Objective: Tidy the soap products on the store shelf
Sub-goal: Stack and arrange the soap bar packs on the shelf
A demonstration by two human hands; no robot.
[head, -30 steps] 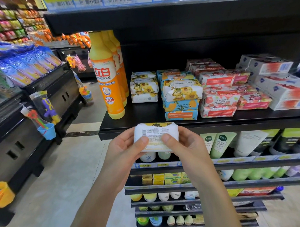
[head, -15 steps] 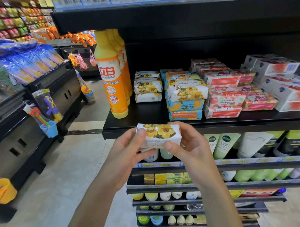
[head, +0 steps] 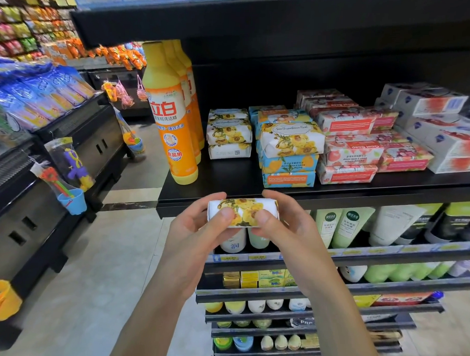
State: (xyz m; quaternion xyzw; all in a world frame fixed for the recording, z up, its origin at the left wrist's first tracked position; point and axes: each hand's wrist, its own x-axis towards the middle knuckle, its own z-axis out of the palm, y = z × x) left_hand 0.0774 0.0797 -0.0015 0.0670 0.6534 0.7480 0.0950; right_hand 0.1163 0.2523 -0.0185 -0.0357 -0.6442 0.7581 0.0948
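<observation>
Bottles (head: 172, 114) of orange detergent stand at the shelf's (head: 228, 183) left end. Right of them I note a stack of yellow-flower soaps (head: 228, 135), then a blue stack (head: 289, 153) topped by another flowered bar, then pink soaps (head: 349, 150) and white boxes (head: 438, 123) at the far right. Below the shelf edge, my left hand (head: 197, 229) and right hand (head: 288, 227) share one flowered soap bar (head: 243, 212). It lies level between them, flower face toward me. Each thumb presses its front, the fingers wrap its ends and back, both hands closed on it. The bar sits in front of the shelf lip, just clear of it, below the gap between detergent and blue stack.
</observation>
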